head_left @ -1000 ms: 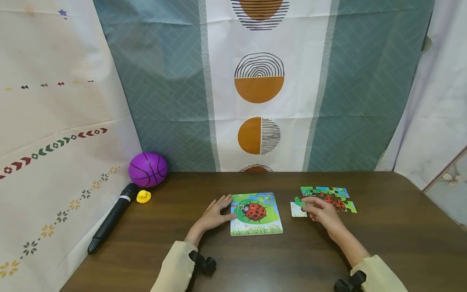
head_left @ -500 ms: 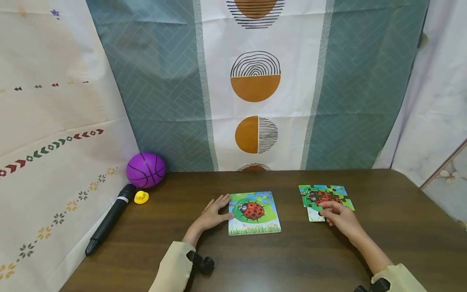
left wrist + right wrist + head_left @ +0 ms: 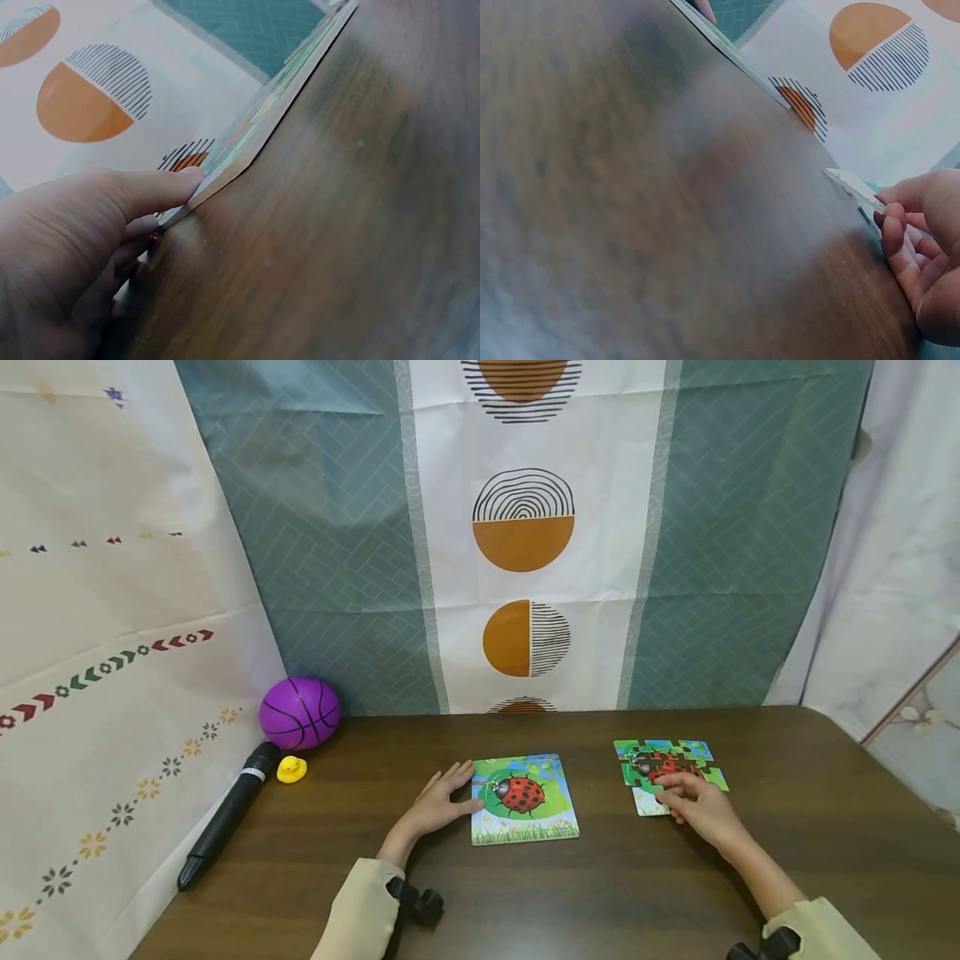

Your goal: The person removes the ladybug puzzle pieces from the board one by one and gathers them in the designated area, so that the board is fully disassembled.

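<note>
A square ladybug puzzle board (image 3: 525, 800) lies flat in the middle of the table. My left hand (image 3: 435, 814) rests at its left edge with fingers extended; in the left wrist view the thumb (image 3: 161, 191) touches the board's edge. At the right, my right hand (image 3: 701, 814) pinches a white-and-green puzzle piece (image 3: 648, 802) between thumb and fingers. That piece sits against the near left side of a group of joined ladybug pieces (image 3: 660, 748). In the right wrist view the piece (image 3: 849, 182) tilts slightly up from the table. The fingers hide part of the group.
At the back left are a purple ball (image 3: 300, 713), a yellow rubber duck (image 3: 291, 769) and a black microphone-like stick (image 3: 225, 818). Patterned cloths hang behind and beside the brown table (image 3: 570, 893). Dark camera mounts sit on both wrists.
My right hand has moved right with the puzzle piece, from left of the joined group to its near edge, and has stayed there since. The left hand stays at the board.
</note>
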Demonstrator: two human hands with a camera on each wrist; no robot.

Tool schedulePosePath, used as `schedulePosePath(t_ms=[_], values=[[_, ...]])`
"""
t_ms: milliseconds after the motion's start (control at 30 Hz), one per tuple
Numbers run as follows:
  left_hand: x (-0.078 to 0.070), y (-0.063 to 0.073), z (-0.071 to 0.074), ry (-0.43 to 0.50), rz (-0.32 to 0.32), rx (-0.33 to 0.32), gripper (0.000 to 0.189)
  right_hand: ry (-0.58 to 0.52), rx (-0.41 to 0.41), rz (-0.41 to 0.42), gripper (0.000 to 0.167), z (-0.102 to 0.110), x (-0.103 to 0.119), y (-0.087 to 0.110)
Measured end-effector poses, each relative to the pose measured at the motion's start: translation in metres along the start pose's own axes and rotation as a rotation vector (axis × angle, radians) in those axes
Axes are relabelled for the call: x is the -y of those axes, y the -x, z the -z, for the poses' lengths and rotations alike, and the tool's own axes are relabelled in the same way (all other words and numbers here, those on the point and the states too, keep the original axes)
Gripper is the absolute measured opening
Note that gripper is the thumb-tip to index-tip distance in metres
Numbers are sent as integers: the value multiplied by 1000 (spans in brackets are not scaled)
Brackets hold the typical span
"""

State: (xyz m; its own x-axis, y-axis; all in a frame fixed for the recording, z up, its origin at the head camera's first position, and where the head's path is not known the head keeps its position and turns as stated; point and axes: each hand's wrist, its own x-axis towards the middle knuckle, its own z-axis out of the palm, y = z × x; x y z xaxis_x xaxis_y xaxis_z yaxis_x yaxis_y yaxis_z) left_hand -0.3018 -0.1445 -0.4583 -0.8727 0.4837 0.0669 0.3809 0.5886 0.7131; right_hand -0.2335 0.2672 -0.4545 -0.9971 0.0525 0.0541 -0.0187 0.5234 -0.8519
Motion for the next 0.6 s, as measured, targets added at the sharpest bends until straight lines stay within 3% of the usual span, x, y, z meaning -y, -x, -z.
schedulePosePath(t_ms=[333,600], values=[[-4,-6,8,11,-18,-12,70,81,-34,21,39,3,10,-6],[-1,-1,3,-5,0,17,71,122,-21,-8,37,1,6,0]])
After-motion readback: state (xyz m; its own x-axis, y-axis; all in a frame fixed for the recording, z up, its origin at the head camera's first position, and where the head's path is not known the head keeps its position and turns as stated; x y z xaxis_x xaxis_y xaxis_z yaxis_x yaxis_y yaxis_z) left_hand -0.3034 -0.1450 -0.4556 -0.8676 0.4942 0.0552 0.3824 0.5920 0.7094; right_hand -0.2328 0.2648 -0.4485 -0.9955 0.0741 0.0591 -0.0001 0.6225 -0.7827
